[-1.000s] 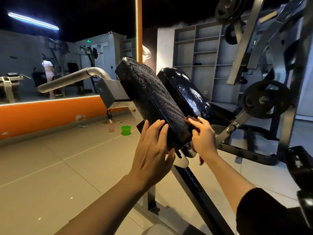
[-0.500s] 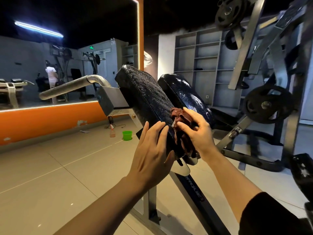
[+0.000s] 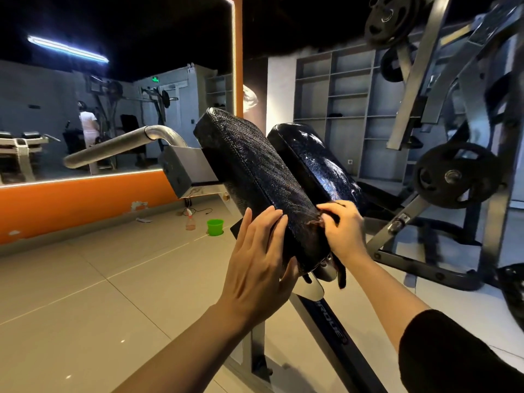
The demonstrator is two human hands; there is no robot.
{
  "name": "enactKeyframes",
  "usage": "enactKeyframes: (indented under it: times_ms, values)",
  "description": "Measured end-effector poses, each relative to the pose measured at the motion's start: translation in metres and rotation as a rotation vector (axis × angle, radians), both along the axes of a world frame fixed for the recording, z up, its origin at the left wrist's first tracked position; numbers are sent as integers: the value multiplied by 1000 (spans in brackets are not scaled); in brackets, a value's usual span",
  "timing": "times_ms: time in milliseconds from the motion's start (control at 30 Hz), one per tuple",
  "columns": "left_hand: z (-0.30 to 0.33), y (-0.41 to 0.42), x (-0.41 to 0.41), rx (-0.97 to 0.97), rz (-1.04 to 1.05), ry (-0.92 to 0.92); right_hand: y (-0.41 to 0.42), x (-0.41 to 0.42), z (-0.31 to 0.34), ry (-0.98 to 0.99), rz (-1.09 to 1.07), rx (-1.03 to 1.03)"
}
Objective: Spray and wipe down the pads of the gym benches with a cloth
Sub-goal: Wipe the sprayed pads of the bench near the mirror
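Two black pads stand tilted side by side on a metal machine frame. The left pad [image 3: 255, 177] is dull and textured; the right pad [image 3: 320, 168] is glossy with wet streaks. My left hand [image 3: 261, 265] lies flat with straight fingers against the left pad's lower left side. My right hand [image 3: 344, 232] grips a dark reddish-brown cloth [image 3: 340, 272] in the gap between the pads near their lower ends. One corner of the cloth hangs below my wrist; most of it is hidden under my fingers.
A spray bottle [image 3: 190, 221] and a green cup [image 3: 215, 226] stand on the tiled floor near the orange wall base. A weight machine with plates [image 3: 453, 177] fills the right side. A grey handle bar [image 3: 113, 147] juts left. A mirror shows a person far off.
My right hand has slid the cloth down from on top of the left pad's edge into the gap between the pads. My left hand stays flat on the pad.
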State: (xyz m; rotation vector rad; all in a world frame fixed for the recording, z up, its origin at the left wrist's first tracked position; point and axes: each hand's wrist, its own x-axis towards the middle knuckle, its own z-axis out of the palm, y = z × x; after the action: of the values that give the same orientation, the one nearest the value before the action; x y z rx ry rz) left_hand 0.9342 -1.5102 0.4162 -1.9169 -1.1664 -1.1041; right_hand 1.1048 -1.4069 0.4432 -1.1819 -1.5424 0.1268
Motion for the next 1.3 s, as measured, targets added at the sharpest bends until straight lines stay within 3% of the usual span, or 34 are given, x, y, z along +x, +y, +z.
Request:
enactKeyframes:
  times_ms: [67, 167, 233, 333, 400, 667, 867, 1300]
  values:
    - [2, -1, -3, 1, 0, 15, 0, 8, 4, 102, -172, -47]
    - [8, 0, -7, 11, 7, 13, -18, -10, 40, 303, -196, 138]
    - [12, 2, -7, 15, 10, 2, -32, -31, 62, 206, -21, 204]
    - [14, 2, -6, 26, -4, -5, -49, -56, 64, -17, 475, 91]
    - [14, 2, -9, 34, -7, -8, -42, -60, 51, -122, 538, 114]
    - [10, 16, -17, 101, -26, -17, -12, -61, 48, -198, 567, 104]
    - [10, 21, -15, 156, -62, -67, 1, -62, 50, -127, 574, 119]
    - [8, 21, -11, 131, -15, -76, 34, -50, 51, -92, 301, -82]
